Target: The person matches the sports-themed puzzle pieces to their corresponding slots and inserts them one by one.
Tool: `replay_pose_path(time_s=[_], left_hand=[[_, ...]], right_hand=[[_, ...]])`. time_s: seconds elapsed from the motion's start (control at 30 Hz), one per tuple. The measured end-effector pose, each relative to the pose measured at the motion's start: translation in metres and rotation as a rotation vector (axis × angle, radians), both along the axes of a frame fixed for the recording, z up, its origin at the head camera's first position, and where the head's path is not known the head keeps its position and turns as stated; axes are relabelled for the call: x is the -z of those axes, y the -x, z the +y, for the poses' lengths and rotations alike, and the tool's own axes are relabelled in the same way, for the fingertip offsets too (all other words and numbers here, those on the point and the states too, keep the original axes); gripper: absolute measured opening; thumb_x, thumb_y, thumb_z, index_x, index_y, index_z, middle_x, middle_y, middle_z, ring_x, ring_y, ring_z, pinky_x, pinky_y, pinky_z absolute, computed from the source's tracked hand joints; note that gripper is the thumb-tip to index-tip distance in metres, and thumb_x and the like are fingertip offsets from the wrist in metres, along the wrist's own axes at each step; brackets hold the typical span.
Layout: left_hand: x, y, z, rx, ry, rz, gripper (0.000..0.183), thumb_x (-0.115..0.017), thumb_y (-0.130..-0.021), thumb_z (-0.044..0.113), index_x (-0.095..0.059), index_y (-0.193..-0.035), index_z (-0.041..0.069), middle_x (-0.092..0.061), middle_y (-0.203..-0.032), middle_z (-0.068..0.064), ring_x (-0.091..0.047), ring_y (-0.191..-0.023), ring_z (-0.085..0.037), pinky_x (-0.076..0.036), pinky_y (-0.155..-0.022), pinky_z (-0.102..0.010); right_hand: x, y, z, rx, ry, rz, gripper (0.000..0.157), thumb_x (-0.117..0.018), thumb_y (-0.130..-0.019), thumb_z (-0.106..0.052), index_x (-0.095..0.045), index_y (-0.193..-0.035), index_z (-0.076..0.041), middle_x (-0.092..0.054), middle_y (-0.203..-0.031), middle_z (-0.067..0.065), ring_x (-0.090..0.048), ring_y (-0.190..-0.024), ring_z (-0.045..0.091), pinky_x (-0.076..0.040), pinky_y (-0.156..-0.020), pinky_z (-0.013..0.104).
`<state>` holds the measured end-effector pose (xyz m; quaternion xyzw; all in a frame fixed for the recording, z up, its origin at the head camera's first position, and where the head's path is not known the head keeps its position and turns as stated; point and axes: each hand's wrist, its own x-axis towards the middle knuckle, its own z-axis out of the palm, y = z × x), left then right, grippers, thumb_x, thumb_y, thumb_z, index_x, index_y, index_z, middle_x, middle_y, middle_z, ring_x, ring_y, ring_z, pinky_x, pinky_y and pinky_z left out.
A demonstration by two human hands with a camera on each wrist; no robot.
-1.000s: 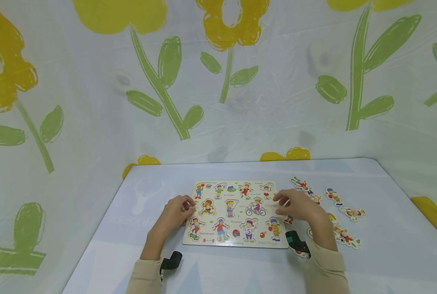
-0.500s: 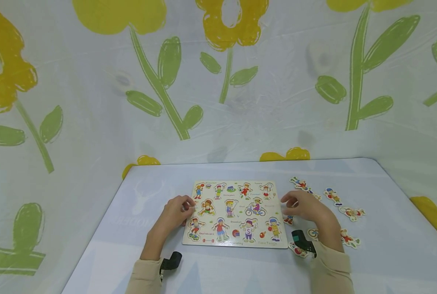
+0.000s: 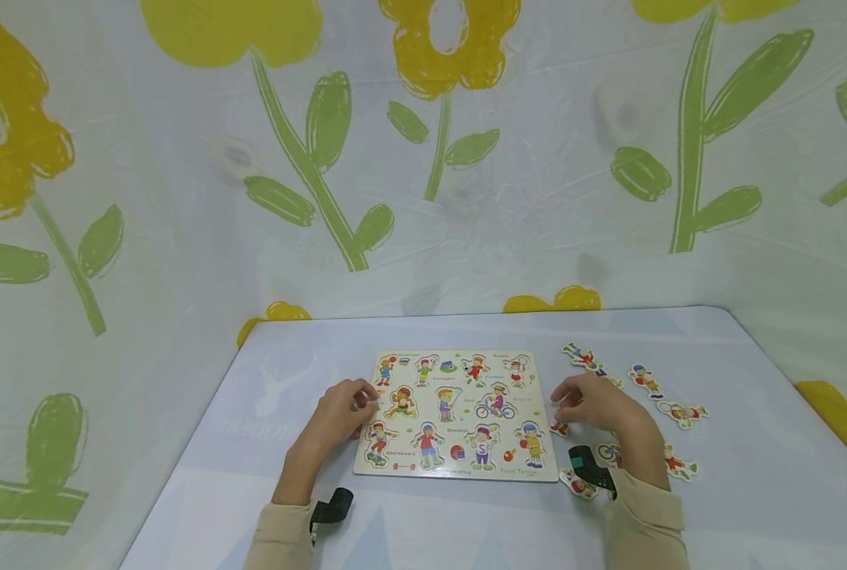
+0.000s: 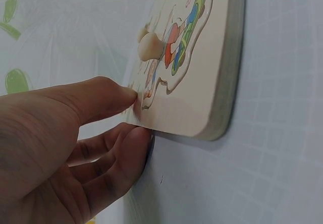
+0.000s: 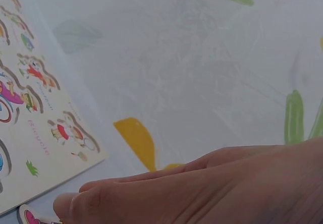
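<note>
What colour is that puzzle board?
The puzzle board is pale cream with colourful cartoon figures, best seen in the head view.

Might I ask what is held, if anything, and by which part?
The left hand grips the board by its left edge; whether the right hand holds anything is unclear.

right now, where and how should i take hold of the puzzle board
Probably by its short left edge, coming from the person's left, thumb above and fingers against the side. The puzzle board lies flat but looks fairly thick; loose pieces lie close to its right edge.
</note>
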<state>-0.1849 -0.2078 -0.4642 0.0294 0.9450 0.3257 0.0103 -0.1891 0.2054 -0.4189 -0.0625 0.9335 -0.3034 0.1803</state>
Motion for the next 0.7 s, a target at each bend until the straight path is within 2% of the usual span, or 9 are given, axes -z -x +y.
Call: replay_pose_path(time_s=[0.33,0.7], left_hand=[[0.0009,-0.0005,0.0,-0.005,-0.015,-0.002,0.01,-0.07,-0.088,0.016,-0.066,-0.097,0.014,-0.057,-0.085,-0.003,-0.051,-0.063,-0.013,-0.044,-0.048,-0.024],[0.0012,-0.0004,-0.0008,-0.003,-0.006,-0.007,0.011,-0.07,-0.088,0.017,-0.066,-0.098,0.015,-0.056,-0.086,-0.003,-0.051,-0.064,-0.014,-0.044,-0.049,-0.024]], right_hand=[[-0.0027,-0.0032,-0.0002,0.019,-0.014,-0.008,0.029,-0.077,-0.083,-0.015,-0.069,-0.108,-0.004,-0.062,-0.086,0.003,-0.053,-0.081,0.019,-0.046,-0.071,0.032],[-0.0039,-0.004,-0.0021,0.058,-0.047,-0.06,0.019,-0.075,-0.084,-0.014,-0.071,-0.101,-0.007,-0.068,-0.091,0.003,-0.056,-0.084,0.021,-0.05,-0.076,0.039]])
